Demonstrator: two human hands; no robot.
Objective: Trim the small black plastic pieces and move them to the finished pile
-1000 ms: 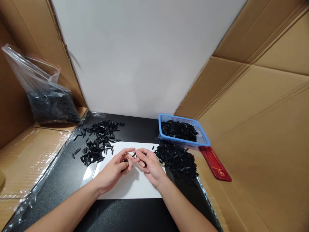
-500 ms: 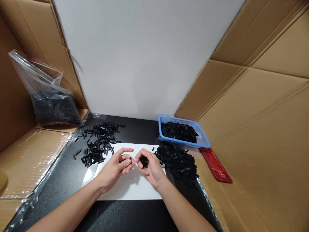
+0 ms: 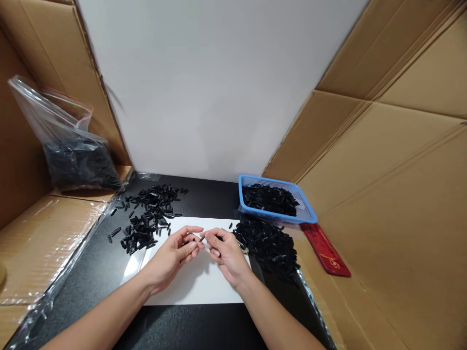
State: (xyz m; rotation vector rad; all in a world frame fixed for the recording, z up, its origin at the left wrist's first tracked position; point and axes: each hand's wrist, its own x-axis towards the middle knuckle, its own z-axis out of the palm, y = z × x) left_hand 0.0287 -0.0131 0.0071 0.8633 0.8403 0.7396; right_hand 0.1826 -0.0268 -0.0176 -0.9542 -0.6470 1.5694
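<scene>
- Cardboard walls are enclosing the station on the right and left, and a plain white back panel is standing behind it, making a small boxed-in work bay.
- A black tabletop is serving as the work surface, with a white sheet lying flat at its centre under the hands.
- A clear plastic bag of black parts is leaning against the left cardboard, well apart from the hands, seemingly stock not yet opened out.
- A large pile of black pieces is lying just right of the sheet, and a looser scatter of black pieces is spreading at the sheet's far-left corner.
- A blue basket is sitting behind the right pile, partly filled with black pieces; judging by this, some pieces are already handled, while the piles and the bag suggest much is remaining.
- A red flat item is lying on the cardboard right of the basket.
- The left hand and right hand are meeting over the sheet, fingertips almost touching.
- A small black piece is being pinched between the two hands; both are closing on it, and the left hand's curled fingers seem to be cupping more dark pieces, though this is hard to tell.
</scene>
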